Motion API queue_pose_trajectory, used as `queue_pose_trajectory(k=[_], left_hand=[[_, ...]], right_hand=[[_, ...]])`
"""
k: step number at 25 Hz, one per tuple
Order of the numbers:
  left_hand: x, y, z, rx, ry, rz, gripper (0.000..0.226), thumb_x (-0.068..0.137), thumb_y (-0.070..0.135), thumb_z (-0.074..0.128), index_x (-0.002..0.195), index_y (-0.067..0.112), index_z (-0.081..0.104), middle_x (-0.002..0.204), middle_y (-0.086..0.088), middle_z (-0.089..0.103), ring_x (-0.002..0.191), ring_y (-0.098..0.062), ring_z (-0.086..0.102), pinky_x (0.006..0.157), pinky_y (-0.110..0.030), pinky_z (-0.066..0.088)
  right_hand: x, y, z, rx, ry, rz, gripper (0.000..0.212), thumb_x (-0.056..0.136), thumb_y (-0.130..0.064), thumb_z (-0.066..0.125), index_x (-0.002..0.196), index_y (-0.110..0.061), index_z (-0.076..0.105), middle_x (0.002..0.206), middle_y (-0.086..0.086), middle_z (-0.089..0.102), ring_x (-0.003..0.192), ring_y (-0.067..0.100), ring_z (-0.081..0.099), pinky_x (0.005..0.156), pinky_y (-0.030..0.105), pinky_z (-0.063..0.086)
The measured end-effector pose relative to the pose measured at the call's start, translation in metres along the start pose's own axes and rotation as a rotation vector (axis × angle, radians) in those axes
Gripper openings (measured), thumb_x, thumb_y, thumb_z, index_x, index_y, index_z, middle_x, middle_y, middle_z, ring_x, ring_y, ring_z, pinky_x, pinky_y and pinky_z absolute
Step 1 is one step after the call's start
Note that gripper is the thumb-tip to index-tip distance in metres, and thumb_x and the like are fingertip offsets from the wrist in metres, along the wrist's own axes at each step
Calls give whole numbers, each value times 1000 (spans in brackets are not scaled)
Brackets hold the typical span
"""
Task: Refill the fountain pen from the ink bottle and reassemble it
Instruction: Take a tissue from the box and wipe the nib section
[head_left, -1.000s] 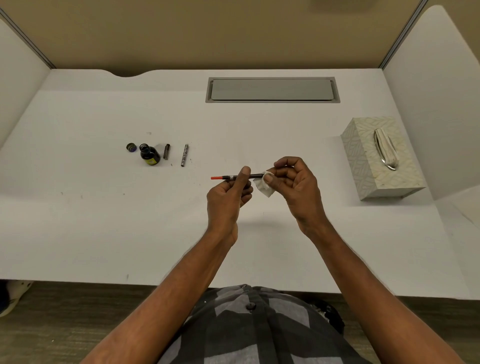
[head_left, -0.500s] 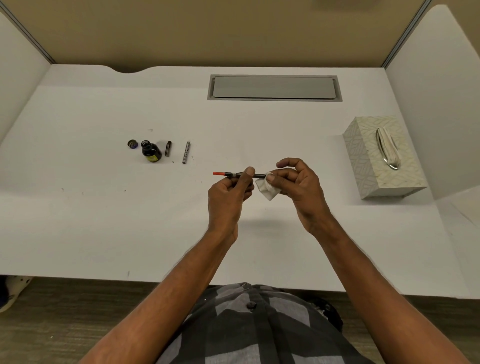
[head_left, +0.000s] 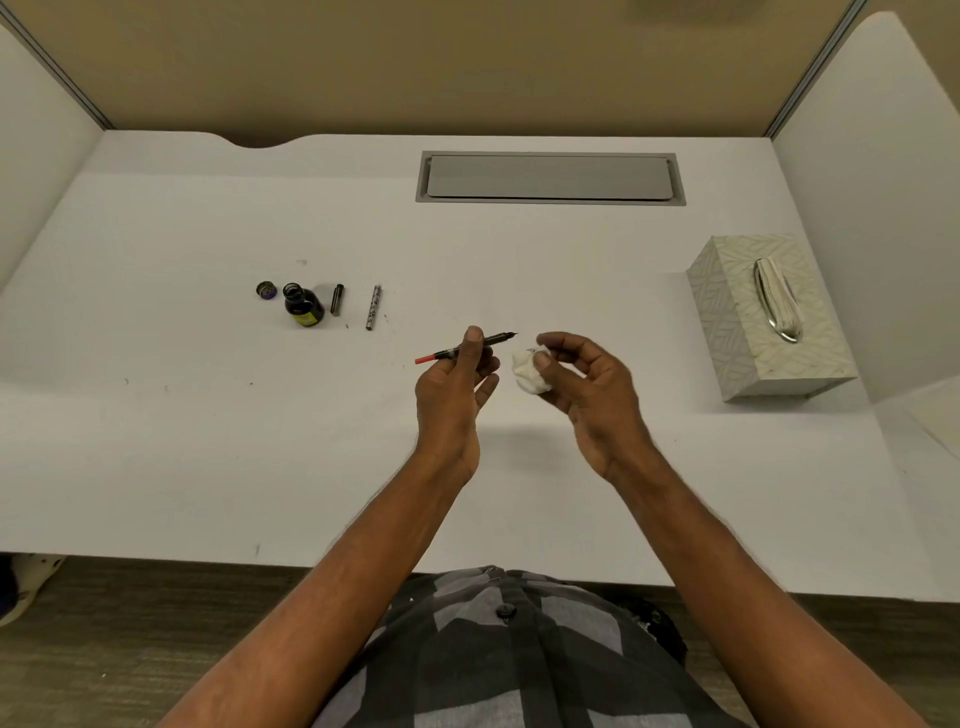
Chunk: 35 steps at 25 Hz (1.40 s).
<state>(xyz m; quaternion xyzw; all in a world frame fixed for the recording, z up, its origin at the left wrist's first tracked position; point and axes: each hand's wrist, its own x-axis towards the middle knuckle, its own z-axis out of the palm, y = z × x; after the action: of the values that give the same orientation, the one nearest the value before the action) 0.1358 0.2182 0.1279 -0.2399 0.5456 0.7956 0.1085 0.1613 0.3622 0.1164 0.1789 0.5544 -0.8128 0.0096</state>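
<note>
At centre frame, my left hand (head_left: 457, 384) pinches the bare pen section (head_left: 467, 347) between thumb and fingers above the white desk (head_left: 208, 441), its red-tipped converter end pointing left and the nib pointing right, clear of the other hand. Just right of it, my right hand (head_left: 587, 384) grips a crumpled white tissue (head_left: 529, 370) in its fingertips, apart from the nib. In the left middle of the frame sit, left to right, the bottle cap (head_left: 266, 290), the open ink bottle (head_left: 302, 306), a short dark pen piece (head_left: 337, 299) and the patterned barrel (head_left: 373, 307), all lying loose on the desk. A patterned tissue box (head_left: 769, 317) stands at the right edge, below a grey cable hatch (head_left: 549, 177) at upper centre.
</note>
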Motion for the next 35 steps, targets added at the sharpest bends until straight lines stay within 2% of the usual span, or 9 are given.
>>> queue_pose_trajectory(k=[5,10,14,17,19,22,25,30,35], left_hand=[[3,-3,6,-77,-65,-116,32,96,42,63,90,12,75,83,5,77,85,-21,69,81,-38,53],[1,-6,7,-97,-102,-120,32,97,39,62,99,9,75,98,1,78,86,-18,74,83,-41,60],[-3,-7,2,-123,-136,-152,34,98,30,63,109,-1,70,91,-9,77,77,-22,73,72,-37,63],[8,0,-15,-213,-76,-111,26,99,24,63,105,0,67,97,-13,77,94,-22,75,89,-34,60],[14,2,-17,-261,-94,-104,18,100,21,60,100,3,63,97,-13,77,95,-22,76,94,-36,57],[11,2,-14,-264,-135,-136,16,100,18,60,97,2,64,88,-10,77,91,-23,76,85,-32,61],[4,5,-14,-234,-192,-194,19,98,18,63,93,0,66,76,-7,71,86,-24,74,87,-37,61],[-12,13,-16,-56,-360,-280,26,98,24,62,97,1,74,74,-4,67,80,-19,74,78,-32,62],[-11,25,-38,-58,-315,-299,34,99,27,60,107,-5,69,72,-4,68,75,-18,74,76,-32,63]], right_hand=[[-19,20,33,114,-74,124,20,95,5,66,108,-10,66,109,8,67,96,20,68,84,31,62],[-32,29,40,-475,103,-158,28,88,-15,81,108,-18,63,95,-8,78,84,4,72,78,23,56],[-36,27,41,-558,81,-217,39,89,-17,80,119,-22,55,91,-12,79,84,6,75,80,28,62],[-43,26,41,-494,-119,-186,40,95,-15,74,130,-18,54,111,-6,80,106,5,74,93,26,59],[-48,23,25,-361,-150,-129,35,95,-5,72,126,-13,56,117,-2,78,111,14,74,97,28,57],[-41,15,-4,-182,-33,-48,26,92,2,70,115,-6,62,112,9,78,104,24,76,94,38,58],[-16,1,-18,-171,-7,31,18,99,-5,65,117,-6,66,109,9,78,102,28,74,90,36,57],[15,-23,4,-192,-268,166,35,104,-24,60,135,-9,63,126,12,74,109,22,73,90,27,57],[29,-13,30,-52,-320,249,39,98,-10,67,137,-11,62,110,8,76,89,15,72,89,23,57]])
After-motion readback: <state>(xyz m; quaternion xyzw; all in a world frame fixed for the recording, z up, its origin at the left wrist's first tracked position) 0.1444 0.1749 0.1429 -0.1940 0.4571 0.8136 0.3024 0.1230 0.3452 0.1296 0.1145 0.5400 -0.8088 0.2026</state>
